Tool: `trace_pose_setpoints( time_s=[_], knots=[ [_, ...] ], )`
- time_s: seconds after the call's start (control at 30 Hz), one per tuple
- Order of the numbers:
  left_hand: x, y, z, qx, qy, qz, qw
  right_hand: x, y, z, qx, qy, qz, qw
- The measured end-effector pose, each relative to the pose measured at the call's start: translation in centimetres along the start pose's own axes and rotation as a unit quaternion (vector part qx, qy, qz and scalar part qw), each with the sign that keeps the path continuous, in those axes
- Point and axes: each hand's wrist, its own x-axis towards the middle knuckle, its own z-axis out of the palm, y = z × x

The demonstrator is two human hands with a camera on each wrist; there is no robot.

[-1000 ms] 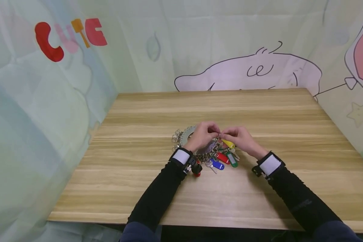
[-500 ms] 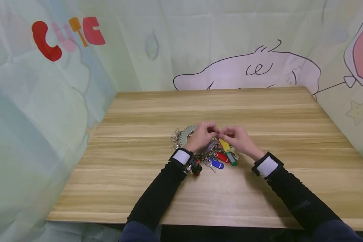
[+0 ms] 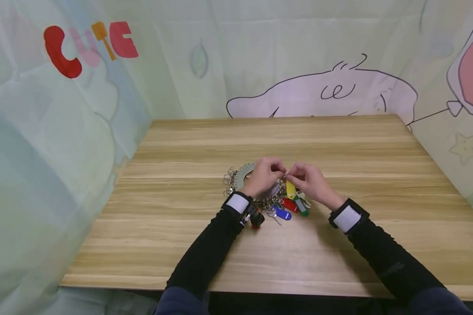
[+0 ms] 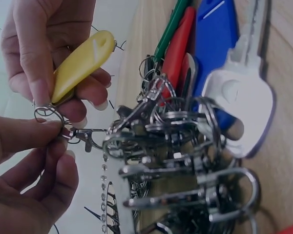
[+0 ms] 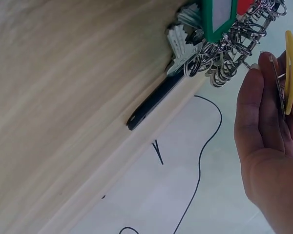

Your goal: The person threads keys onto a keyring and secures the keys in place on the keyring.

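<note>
A large grey ring [image 3: 241, 176] fringed with metal clasps lies on the table, partly behind my left hand [image 3: 263, 177]. My left hand's thumb and finger pinch a small split ring [image 4: 51, 116] linked to a lobster clasp [image 4: 88, 136]. Facing it, my right hand [image 3: 313, 183] holds a yellow key tag [image 4: 83, 63] by its end, its fingertips at that split ring. A thin metal key [image 5: 277, 83] lies beside the tag in the right wrist view. Below hang red [image 3: 289, 204], green [image 3: 301, 206] and blue [image 3: 282, 213] key tags.
A silver key [image 4: 239, 97] lies near the blue tag. Further keys [image 5: 180, 46] and a dark, flat bar [image 5: 154, 102] sit by the green tag. A small red item [image 3: 256, 226] is mostly behind the left wrist camera. The wooden table [image 3: 173, 218] meets printed cloth walls.
The yellow key tag has swung left, from slanting towards the right to hanging almost straight down. Both hands stay nearly in place, fingertips together.
</note>
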Motion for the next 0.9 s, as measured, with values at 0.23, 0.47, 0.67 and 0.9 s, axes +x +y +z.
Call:
trace_pose_setpoints(
  time_s=[0.23, 0.47, 0.67, 0.9],
  knots=[
    [0.1, 0.16, -0.13, -0.003, 0.003, -0.021, 0.9998, 0.16, -0.04, -0.24, 0.0, 0.027, 0.006, 0.9996],
    [0.04, 0.34, -0.13, 0.024, -0.002, 0.0, 0.9997, 0.49, 0.15, -0.37, 0.047, 0.047, 0.029, 0.9973],
    [-0.02, 0.25, 0.19, 0.04, 0.007, 0.041, 0.9983, 0.56, 0.17, -0.46, 0.094, 0.044, 0.061, 0.9927],
    [0.1, -0.35, 0.22, 0.003, 0.014, 0.026, 0.9996, 0.54, 0.02, -0.28, 0.142, 0.03, 0.054, 0.988]
  ],
)
